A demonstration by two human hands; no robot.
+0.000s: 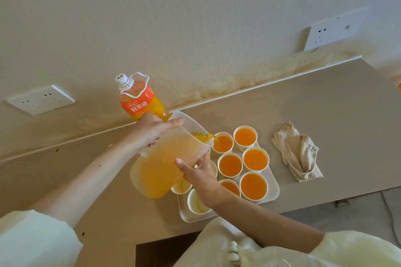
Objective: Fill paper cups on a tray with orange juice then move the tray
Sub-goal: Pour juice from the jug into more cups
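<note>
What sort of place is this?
Likely a plain room in a home or office, not clearly a kitchen: a wall-side counter, wall sockets, and a tray of paper cups for serving juice.

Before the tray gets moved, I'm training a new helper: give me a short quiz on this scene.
1. True or false: the pitcher is pouring into a cup at the far edge of the tray.
2. What lies right of the tray? A cloth; B spoon; C lid.
3. Fill in: the cap of the bottle is ___.
Key: 1 true; 2 A; 3 on.
</note>
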